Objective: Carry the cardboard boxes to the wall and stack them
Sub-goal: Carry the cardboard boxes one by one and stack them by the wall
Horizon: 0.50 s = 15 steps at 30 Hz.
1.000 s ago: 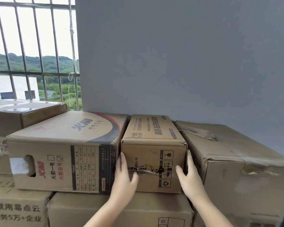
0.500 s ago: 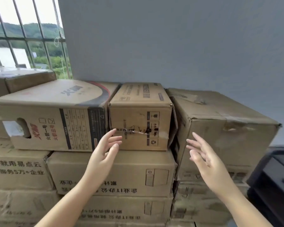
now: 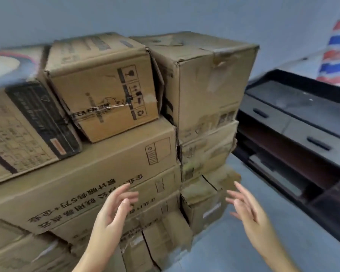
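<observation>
The small brown cardboard box with black handling symbols on its front [image 3: 104, 89] sits in the upper middle of the frame, on the top tier of the stack against the grey wall [image 3: 165, 14]. It is wedged between the large printed box with a black panel [image 3: 28, 130] to its left and the tall worn plain carton [image 3: 206, 81] to its right. It touches both neighbours and rests on the long flat box with black lettering [image 3: 90, 179] beneath. Its right side flap looks bowed outward against the tall carton.

The left hand [image 3: 114, 211] and the right hand [image 3: 249, 213] hang low in the frame, clear of every box, fingers [image 3: 241, 195] loosely spread and holding nothing.

With the box placed, the step in hand appears to be letting go and turning for the next load. To do it well, check the small box sits square and fully seated, since its front looks slightly skewed relative to the box below. Any push should go flat on the front face, not on the bowed flap. When turning away, mind the dark low cabinet with drawers [image 3: 294, 122] at the right of the frame, close beside the stack. The blue floor [image 3: 234, 250] between them is narrow.
</observation>
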{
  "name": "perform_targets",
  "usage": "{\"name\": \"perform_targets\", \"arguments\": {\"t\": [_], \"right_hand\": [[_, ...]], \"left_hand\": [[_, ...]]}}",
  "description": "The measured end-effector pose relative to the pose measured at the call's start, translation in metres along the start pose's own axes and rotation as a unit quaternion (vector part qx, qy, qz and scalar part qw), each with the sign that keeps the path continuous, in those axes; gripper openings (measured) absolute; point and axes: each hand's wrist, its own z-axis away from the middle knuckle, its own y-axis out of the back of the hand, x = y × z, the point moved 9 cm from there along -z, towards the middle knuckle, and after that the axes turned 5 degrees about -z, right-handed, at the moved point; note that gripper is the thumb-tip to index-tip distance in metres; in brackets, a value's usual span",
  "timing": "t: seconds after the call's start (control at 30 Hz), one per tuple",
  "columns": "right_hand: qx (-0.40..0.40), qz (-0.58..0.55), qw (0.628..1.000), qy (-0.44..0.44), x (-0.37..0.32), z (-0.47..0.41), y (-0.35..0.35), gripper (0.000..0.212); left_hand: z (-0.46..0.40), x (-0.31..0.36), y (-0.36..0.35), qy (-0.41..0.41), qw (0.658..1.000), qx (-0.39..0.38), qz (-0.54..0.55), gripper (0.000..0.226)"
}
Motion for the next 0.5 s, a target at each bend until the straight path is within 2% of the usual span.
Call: {"name": "perform_targets", "arguments": {"t": [0.23, 0.37, 0.5], "right_hand": [[0.201, -0.087, 0.973, -0.066, 0.046, 0.129, 0.034, 0.099], [0.327, -0.098, 0.935, -0.093, 0.062, 0.214, 0.062, 0.109], [0.437, -0.106, 0.886, -0.11, 0.067, 0.301, 0.079, 0.119]], "left_hand": [[0.019, -0.033, -0.033, 0.048, 0.986, -0.158, -0.014, 0.026], [0.041, -0.039, -0.081, 0.06, 0.963, -0.263, -0.028, 0.024], [0.069, -0.025, -0.13, 0.038, 0.935, -0.352, -0.026, 0.025]]}}
